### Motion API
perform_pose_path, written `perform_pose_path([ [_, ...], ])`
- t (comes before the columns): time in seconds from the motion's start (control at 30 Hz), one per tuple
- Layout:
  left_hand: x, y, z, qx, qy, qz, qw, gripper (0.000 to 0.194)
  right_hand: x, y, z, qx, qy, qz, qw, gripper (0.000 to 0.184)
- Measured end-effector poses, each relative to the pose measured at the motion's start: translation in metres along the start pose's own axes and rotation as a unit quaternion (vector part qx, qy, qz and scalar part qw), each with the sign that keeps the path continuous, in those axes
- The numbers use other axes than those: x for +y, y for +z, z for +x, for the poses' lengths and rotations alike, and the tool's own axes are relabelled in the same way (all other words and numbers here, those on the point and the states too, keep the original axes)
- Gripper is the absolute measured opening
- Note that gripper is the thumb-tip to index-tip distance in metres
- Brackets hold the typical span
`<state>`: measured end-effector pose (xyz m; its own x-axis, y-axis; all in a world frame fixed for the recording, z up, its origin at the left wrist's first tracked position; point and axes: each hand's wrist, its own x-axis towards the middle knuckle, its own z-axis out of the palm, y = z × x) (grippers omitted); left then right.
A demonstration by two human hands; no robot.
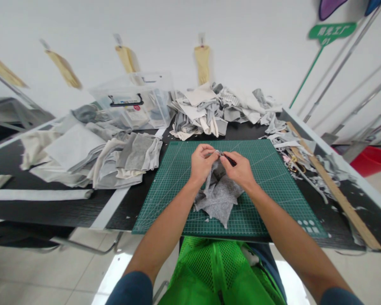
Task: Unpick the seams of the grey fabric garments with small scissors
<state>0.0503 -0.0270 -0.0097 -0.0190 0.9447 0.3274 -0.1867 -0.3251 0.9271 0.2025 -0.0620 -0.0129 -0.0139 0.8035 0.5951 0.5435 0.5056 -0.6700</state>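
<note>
Over the green cutting mat [171,186], my left hand [202,163] pinches the upper edge of a grey fabric piece [220,199]. The fabric hangs and folds down onto the mat, with pointed lower corners. My right hand [239,169] is closed around a small tool with a dark handle [230,160], its tip right by my left fingertips at the fabric's edge. The tool's exact kind is hard to make out. Both hands nearly touch.
Stacked grey and white fabric pieces [73,148] lie left, and another pile [200,108] lies behind the mat. A clear plastic box [133,106] stands at the back. On the right are fabric scraps [292,148] and a long wooden strip [336,190]. A white roll [41,195] lies left.
</note>
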Motion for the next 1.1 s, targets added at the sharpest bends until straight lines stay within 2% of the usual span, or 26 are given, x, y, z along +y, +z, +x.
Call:
perform_pose_path([
  [0.33,0.001,0.003,-0.005,-0.018,0.002,0.012,1.000,0.034,-0.008,-0.001,-0.001,0.019,-0.010,-0.006,1.000,0.028],
  [0.9,0.002,0.005,-0.007,-0.017,0.014,0.024,0.999,0.029,-0.002,-0.001,0.000,0.009,-0.012,0.004,1.000,0.032],
  [0.97,0.002,0.005,-0.007,-0.019,0.010,0.024,0.999,0.031,0.001,-0.001,0.001,0.016,0.008,0.020,1.000,0.034],
  [1.1,0.001,0.005,-0.006,-0.009,-0.002,0.021,1.000,0.034,0.008,-0.001,0.004,0.064,0.103,0.088,0.989,0.043],
])
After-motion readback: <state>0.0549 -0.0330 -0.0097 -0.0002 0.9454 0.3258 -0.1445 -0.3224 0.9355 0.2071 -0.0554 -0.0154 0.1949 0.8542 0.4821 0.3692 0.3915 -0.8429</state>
